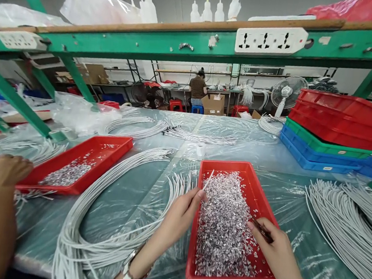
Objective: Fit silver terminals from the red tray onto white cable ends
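My left hand (183,208) pinches the end of a white cable (208,179), its tip pointing up over the far left of a red tray (191,265). Small shiny metal pieces (226,229) are heaped in that tray. My right hand (273,243) is closed round a slim dark brown tool (264,232), whose tip is over the tray's right side; its exact kind is unclear. Left of the tray lies a looped bundle of white cables (78,217), with loose ends near my left hand.
At the left, a co-worker's hand (4,170) is beside a second red tray (81,186). More white cables (346,234) lie at the right, below stacked trays (338,125). A green shelf beam (183,45) with a power strip (271,39) crosses above the table.
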### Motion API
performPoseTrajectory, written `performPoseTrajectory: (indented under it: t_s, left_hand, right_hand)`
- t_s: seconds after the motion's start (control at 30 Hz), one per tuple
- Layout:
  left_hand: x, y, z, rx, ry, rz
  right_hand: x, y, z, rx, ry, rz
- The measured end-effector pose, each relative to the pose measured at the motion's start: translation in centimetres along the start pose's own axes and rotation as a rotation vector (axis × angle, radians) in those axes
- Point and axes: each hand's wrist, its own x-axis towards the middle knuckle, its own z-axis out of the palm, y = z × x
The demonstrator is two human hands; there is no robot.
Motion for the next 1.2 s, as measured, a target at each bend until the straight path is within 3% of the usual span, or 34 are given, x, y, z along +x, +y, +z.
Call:
performPoseTrajectory:
  t_s: [0.13, 0.33, 0.47, 0.6, 1.2]
  left_hand:
    - [-0.7, 0.9, 1.7, -0.051, -0.102, 0.031]
    - [-1.9, 1.3, 2.6, -0.134, -0.216, 0.077]
    - [-2.8, 0.5, 3.2, -0.154, -0.185, 0.193]
    - [-3.2, -0.2, 3.6, -0.196, -0.168, 0.281]
    - [-2.8, -0.5, 4.0, -0.323, -0.152, 0.272]
  right_hand:
    - [0.3, -1.9, 0.3, -0.022, -0.002, -0.018]
    - [1.6, -4.0, 1.0, 0.057, -0.009, -0.074]
    - [0.9, -4.2, 1.8, 0.118, -0.029, -0.124]
    - [-0.2, -4.3, 2.6, 0.109, 0.037, -0.243]
    - [-0.4, -4.6, 3.1, 0.098, -0.013, -0.218]
